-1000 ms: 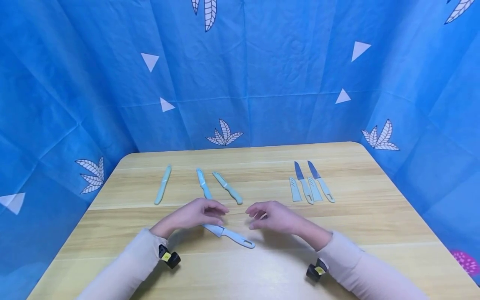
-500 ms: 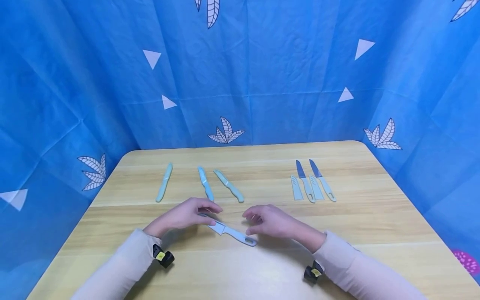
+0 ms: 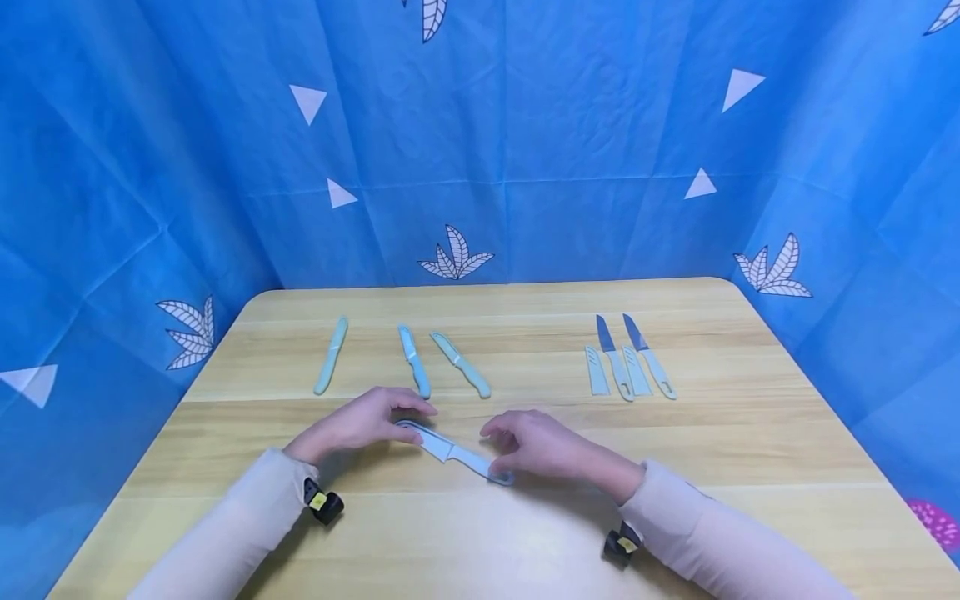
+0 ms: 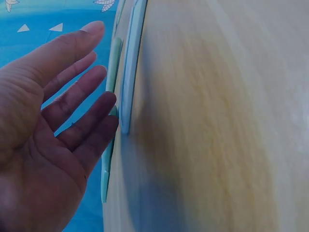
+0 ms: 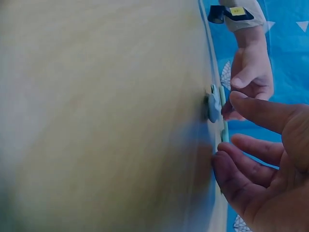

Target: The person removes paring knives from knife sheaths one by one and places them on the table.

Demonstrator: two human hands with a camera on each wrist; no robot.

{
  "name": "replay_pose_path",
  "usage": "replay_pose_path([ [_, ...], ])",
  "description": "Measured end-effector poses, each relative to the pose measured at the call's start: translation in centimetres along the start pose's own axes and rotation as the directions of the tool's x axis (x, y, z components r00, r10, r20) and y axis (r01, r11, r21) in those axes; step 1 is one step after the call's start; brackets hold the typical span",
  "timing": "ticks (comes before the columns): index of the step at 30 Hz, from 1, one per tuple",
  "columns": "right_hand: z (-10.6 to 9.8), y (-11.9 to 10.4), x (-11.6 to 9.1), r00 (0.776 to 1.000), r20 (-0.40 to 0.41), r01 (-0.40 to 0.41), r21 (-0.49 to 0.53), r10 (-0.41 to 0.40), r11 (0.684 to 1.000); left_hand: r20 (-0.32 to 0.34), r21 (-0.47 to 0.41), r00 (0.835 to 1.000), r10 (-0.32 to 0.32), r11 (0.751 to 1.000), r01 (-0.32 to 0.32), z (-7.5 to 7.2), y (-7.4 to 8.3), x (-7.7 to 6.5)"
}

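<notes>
A pale blue sheathed knife (image 3: 453,452) lies aslant on the wooden table (image 3: 735,433) between the hands. Its sheath end is at the left hand (image 3: 375,421), its handle end at the right hand (image 3: 543,450). Both hands hold nothing, thumbs and loosely bent fingers apart; whether either thumb touches the knife cannot be told. Farther back lie three more sheathed knives (image 3: 415,361) and, rightward, two unsheathed knives (image 3: 618,373) beside two loose sheaths (image 3: 597,371).

Left hand (image 3: 371,421), right hand (image 3: 546,446) flank pale knife (image 3: 456,454), contact unclear; 5 knives (image 3: 461,365) beyond.
</notes>
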State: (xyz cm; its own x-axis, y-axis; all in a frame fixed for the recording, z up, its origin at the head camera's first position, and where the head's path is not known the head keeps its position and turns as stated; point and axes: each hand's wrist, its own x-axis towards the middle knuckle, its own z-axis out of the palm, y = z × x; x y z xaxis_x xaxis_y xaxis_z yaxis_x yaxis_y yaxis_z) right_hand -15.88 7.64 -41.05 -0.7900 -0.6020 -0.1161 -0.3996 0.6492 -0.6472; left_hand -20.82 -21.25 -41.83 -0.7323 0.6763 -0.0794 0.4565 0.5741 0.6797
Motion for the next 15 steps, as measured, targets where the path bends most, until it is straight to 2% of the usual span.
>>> replay_pose_path([
  [5, 0.45, 0.04, 0.17, 1.000, -0.009, 0.019, -0.030, -0.019, 0.999, 0.010, 0.034, 0.999, 0.031, 0.999, -0.032, 0.01, -0.01, 0.18],
  [15, 1.06, -0.19, 0.41, 0.998, 0.005, 0.063, -0.113, -0.063, 0.992, 0.035, 0.166, 0.997, 0.073, 0.983, -0.078, 0.36, -0.05, 0.22],
])
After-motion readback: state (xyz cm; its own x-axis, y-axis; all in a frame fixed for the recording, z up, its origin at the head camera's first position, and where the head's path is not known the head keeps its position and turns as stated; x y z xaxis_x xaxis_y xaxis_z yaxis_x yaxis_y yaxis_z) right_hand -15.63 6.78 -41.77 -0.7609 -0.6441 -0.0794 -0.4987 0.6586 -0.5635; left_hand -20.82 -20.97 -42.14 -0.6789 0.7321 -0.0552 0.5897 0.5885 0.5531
